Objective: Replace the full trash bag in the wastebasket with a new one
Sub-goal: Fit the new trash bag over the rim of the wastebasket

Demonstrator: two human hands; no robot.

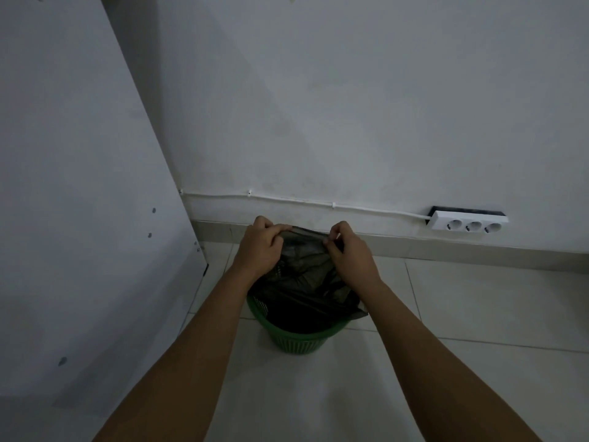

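Note:
A green plastic wastebasket [294, 341] with latticed walls stands on the tiled floor near the wall. A dark, thin trash bag [306, 275] hangs from my hands down into the basket, its lower part draped over the right rim. My left hand [259, 247] pinches the bag's upper edge at the left. My right hand [349, 250] pinches the same edge at the right. The edge is stretched between them above the basket. The inside of the basket is dark and I cannot tell what is in it.
A white cabinet side panel [95, 218] stands close on the left. A white power strip [468, 220] with three sockets is fixed low on the wall at right, fed by a white cable [287, 199] along the wall. Pale floor tiles [478, 307] lie around the basket.

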